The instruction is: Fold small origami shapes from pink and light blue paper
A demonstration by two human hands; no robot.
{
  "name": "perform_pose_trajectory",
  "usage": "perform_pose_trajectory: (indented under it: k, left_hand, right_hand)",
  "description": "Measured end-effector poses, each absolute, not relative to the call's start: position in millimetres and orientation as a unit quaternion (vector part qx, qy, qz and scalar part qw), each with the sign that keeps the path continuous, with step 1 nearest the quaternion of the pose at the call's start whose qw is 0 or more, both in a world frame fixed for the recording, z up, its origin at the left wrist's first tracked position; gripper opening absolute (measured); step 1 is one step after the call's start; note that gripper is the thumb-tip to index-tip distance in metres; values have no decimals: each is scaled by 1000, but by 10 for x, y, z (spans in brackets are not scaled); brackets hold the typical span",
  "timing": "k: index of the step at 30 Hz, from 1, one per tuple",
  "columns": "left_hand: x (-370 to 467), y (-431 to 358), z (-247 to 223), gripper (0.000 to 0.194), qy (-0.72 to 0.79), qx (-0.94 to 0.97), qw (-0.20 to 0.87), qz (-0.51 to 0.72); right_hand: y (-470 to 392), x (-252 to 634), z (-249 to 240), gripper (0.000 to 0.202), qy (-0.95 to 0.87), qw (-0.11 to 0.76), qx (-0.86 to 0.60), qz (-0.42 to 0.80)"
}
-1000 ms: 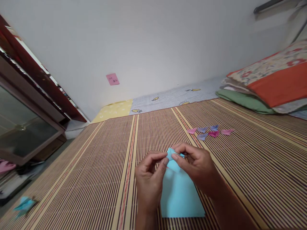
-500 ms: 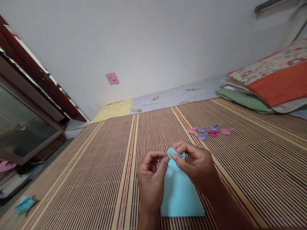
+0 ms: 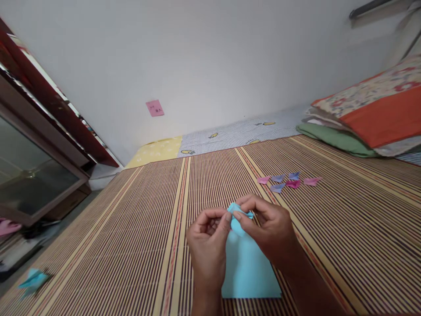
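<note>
Between my two hands is a small folded piece of light-blue paper [image 3: 237, 224]. My left hand [image 3: 208, 241] pinches its left edge between thumb and forefinger. The thumb and fingers of my right hand [image 3: 268, 221] close on its right side, covering part of the folds. Below it, a larger stack of light-blue paper [image 3: 251, 272] lies flat on the striped mat, partly hidden by my hands. Beyond my hands, several small folded paper shapes [image 3: 292, 183] in pink, violet and magenta rest on the mat.
The striped mat [image 3: 138, 237] covers the bed. Folded bedding with an orange and floral cover [image 3: 388, 112] is piled at the right. A blue folded paper [image 3: 34, 278] lies at the lower left edge. A pink note [image 3: 154, 108] is on the wall; a glass-fronted cabinet [image 3: 29, 175] stands left.
My left thumb and forefinger have shifted slightly right, closer to my right fingertips, on the folded paper. The rest stays as it was.
</note>
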State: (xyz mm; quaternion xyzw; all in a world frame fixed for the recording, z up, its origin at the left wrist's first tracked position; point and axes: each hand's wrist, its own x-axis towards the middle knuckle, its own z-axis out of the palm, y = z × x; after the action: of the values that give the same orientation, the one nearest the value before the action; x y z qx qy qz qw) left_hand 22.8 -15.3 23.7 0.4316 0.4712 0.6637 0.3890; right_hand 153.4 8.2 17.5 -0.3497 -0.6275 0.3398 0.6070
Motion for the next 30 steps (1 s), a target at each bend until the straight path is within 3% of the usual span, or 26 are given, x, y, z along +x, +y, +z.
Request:
perform_pose_trajectory:
  k: [12, 30]
  left_hand:
    - [235, -168, 255, 10, 469, 453, 357, 669]
    - [243, -161, 243, 15, 475, 433, 367, 672]
  right_hand:
    - [103, 1475, 111, 12, -575, 619, -349, 405]
    - [89, 1434, 103, 9, -545, 641, -367, 397]
